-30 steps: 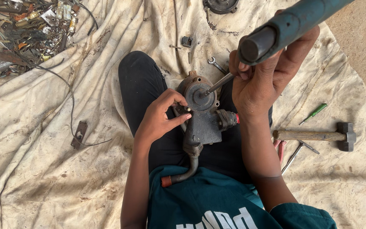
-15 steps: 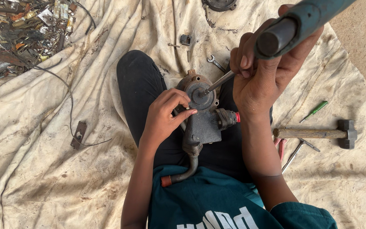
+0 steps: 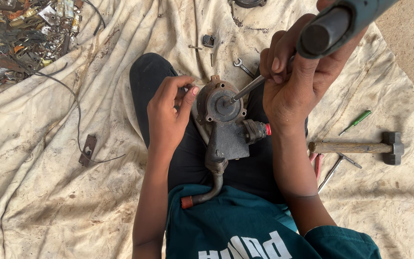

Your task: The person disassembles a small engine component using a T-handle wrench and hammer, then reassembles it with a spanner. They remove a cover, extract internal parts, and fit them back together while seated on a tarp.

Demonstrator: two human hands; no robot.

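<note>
One metal pump (image 3: 224,127) lies on the lap at frame centre; the left hand (image 3: 168,115) grasps its round left edge; the right hand (image 3: 298,81) is clenched around one screwdriver (image 3: 331,29), tip on the pump's cap; one hammer (image 3: 355,147) and one green screwdriver (image 3: 356,122) lie at right on the cloth (image 3: 49,192).

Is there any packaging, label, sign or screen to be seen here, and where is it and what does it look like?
No packages, signs or screens show.
Printed lettering: across the teal shirt at the bottom edge, large white block shapes, partly cut off.
Nothing like a label shows on the metal part on the lap, nor on the hammer on the cloth at right.
The scrap pile, top left, is too small to tell.
</note>
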